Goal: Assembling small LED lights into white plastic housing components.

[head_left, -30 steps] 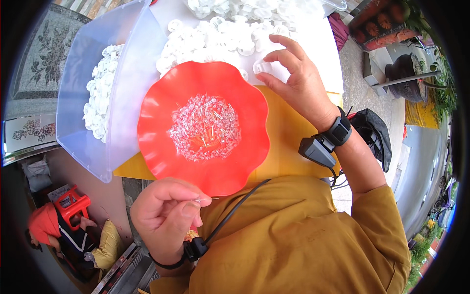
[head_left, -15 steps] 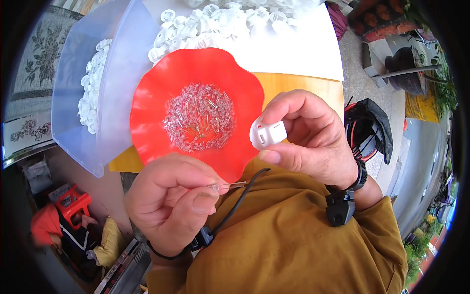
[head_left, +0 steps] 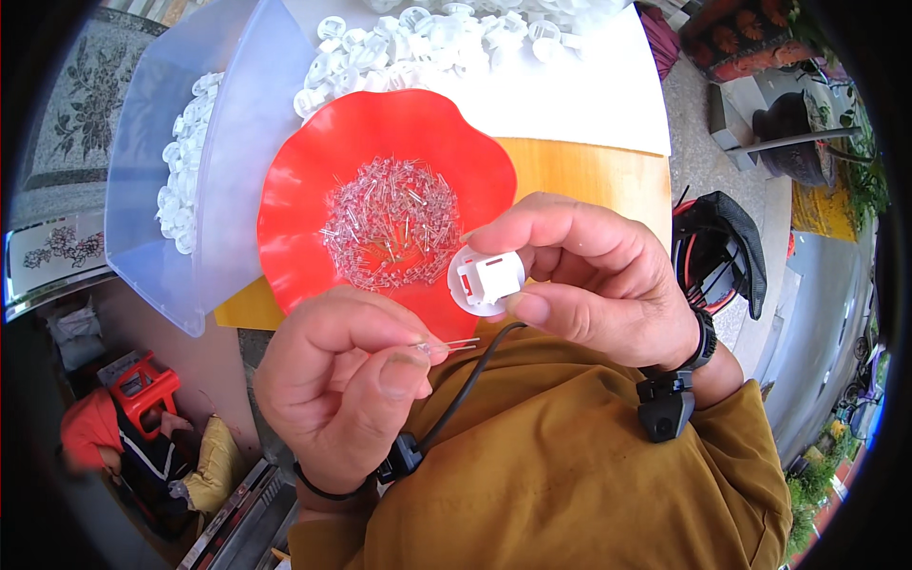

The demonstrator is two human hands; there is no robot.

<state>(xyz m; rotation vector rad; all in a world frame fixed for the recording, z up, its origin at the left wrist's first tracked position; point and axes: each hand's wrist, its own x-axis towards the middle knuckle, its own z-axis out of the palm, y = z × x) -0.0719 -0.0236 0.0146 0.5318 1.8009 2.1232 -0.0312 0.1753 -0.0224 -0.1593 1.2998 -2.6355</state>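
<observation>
Between the thumb and index finger of my left hand (head_left: pixel 347 380) is a small clear LED (head_left: pixel 424 349), its two thin metal legs pointing right. My right hand (head_left: pixel 598 280) pinches a white plastic housing (head_left: pixel 492 278) with a round base and a slotted, boxy body. The housing is up and to the right of the LED's legs, apart from them. Behind both hands lies a red wavy-rimmed bowl (head_left: pixel 309 180) with a heap of clear LEDs (head_left: pixel 394 223) in it. The housing overlaps the bowl's right lower rim in view.
A translucent bluish plastic bin (head_left: pixel 242 142) at the left holds white parts (head_left: pixel 186 176). More white housings (head_left: pixel 408 47) are piled on a white sheet (head_left: pixel 589 90) over the wooden table (head_left: pixel 594 171). A black cable (head_left: pixel 465 385) runs by my left wrist. A red stool (head_left: pixel 142 394) stands lower left.
My right hand has brought the white housing left and slightly down, turning its slotted face more toward view. The LED has moved slightly up and stays pinched in my left hand, its legs now visibly spread.
</observation>
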